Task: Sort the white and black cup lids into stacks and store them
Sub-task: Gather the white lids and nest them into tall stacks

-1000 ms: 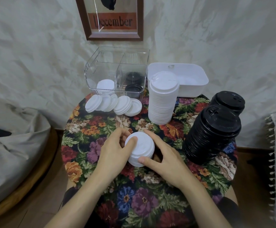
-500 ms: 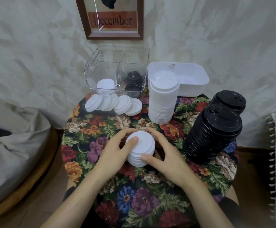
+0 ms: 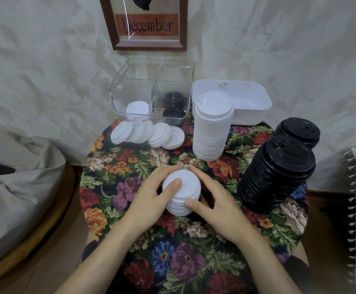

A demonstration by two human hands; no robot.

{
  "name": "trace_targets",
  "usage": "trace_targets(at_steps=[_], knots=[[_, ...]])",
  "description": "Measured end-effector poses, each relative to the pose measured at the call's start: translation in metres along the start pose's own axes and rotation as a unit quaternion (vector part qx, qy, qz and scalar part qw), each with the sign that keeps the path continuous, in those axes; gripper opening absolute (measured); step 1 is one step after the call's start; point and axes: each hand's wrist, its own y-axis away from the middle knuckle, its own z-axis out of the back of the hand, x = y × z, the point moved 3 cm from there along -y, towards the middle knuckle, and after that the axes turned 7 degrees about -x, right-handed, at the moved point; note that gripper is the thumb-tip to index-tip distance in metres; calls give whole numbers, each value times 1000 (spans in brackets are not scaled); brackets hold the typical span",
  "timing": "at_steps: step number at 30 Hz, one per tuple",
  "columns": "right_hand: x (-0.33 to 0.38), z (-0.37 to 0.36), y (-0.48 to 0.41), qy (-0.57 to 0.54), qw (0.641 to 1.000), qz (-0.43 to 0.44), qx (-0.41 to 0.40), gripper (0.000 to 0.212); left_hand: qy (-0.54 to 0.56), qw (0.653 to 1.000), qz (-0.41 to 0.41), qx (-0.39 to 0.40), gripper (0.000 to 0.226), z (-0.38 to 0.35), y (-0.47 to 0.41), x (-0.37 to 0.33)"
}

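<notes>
Head view: at centre frame your left hand [image 3: 149, 198] and right hand [image 3: 219, 206] each have fingers curled round a short stack of white lids [image 3: 185, 185] standing on the floral bench [image 3: 128, 164], with the tall white stack [image 3: 212, 134] above it and the black stacks [image 3: 276, 175] at right.

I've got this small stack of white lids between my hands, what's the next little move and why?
Probably lift the short stack of white plastic lids, which the left hand and right hand both grip, toward the left compartment of the clear plastic bin: white lids already sit there, black lids in the right one.
</notes>
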Motion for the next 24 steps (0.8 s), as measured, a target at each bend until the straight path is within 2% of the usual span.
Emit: trace_targets(at_steps=[6, 12, 17, 20, 24], knots=[[-2, -1, 0, -7, 1000, -8, -14, 74, 1, 998, 14, 57, 58, 5, 4, 1], [-1, -1, 0, -10, 1000, -9, -17, 75, -18, 991, 38, 127, 90, 16, 7, 6], [0, -1, 1, -13, 1000, -4, -2, 76, -136, 983, 24, 124, 113, 22, 5, 11], [2, 0, 0, -13, 1000, -8, -7, 77, -193, 977, -5, 91, 108, 24, 5, 10], [5, 1, -4, -13, 1000, -11, -13, 80, -175, 982, -22, 68, 87, 18, 2, 13]])
